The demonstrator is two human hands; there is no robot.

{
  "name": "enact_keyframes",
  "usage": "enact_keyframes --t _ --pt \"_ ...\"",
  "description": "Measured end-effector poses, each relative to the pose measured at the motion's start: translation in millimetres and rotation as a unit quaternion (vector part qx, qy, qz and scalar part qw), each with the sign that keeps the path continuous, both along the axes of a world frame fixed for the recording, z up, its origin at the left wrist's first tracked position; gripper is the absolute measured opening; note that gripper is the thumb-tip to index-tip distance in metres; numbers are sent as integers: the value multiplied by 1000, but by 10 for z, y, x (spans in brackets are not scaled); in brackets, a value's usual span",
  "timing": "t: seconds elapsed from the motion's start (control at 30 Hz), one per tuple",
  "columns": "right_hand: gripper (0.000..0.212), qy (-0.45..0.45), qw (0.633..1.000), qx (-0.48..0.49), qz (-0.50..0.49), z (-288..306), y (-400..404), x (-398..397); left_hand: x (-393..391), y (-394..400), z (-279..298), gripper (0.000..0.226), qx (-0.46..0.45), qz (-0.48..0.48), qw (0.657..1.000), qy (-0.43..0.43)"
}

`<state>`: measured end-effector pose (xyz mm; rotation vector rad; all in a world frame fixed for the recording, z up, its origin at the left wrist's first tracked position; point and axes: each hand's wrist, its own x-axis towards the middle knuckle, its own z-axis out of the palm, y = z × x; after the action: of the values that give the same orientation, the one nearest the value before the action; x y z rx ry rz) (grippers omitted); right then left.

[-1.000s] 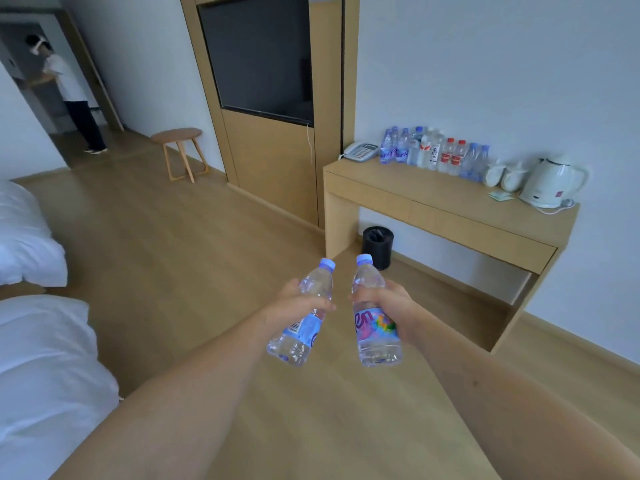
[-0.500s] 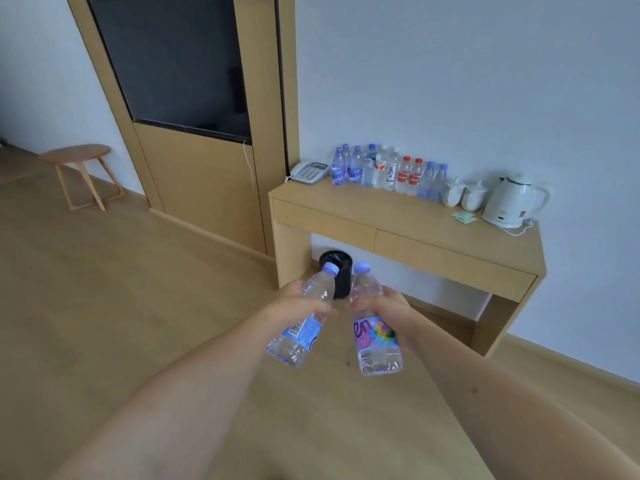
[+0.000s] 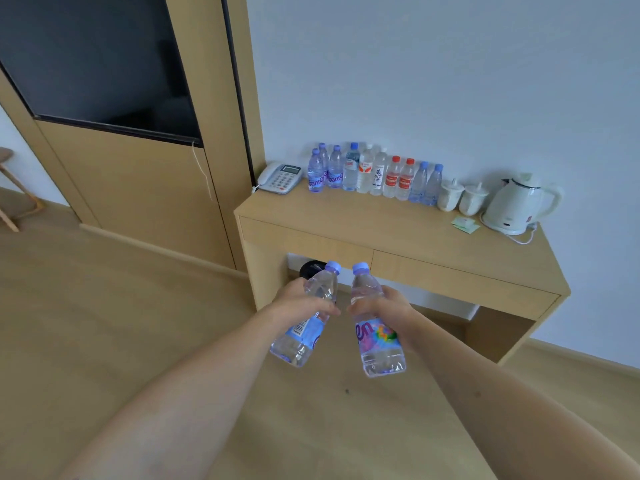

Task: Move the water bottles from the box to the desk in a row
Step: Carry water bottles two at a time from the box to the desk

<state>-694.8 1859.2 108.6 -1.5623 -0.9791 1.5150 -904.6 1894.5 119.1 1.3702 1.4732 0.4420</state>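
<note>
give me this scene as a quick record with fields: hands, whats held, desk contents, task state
left hand: left hand grips a blue-label bottle, tilted
right hand: right hand grips a purple-label bottle, near upright
desk: desk against the wall
row on desk: row of bottles at the back edge
other items: telephone, two white cups, kettle, black bin underneath
task state: both held bottles not yet on the desk

the held right bottle [image 3: 379,336] shows "en"; two desk bottles [image 3: 325,174] read roughly "ganten"; other labels are illegible.
</note>
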Motion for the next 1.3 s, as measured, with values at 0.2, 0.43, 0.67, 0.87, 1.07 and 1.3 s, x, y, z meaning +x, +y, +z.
enact_keyframes --t 0.2,0.43,0.67,0.87,1.07,1.3 --pt "85 0 1000 -3 3 -190 1072 30 -10 1082 -159 64 6 37 999 11" --pt "63 -22 999 0 34 -216 2547 337 329 2417 -164 67 5 82 996 42" --pt "65 -12 1000 -3 9 -162 3692 707 713 3526 -115 69 24 98 994 39" --pt "72 -25 999 -27 -21 -316 4367 754 782 4352 -237 73 4 76 997 34" --pt "68 -58 996 -16 -61 -399 5091 738 795 5290 -314 72 13 10 999 27" --pt "69 -105 990 -10 -88 -373 5919 638 720 6290 -349 62 60 -90 994 -5"
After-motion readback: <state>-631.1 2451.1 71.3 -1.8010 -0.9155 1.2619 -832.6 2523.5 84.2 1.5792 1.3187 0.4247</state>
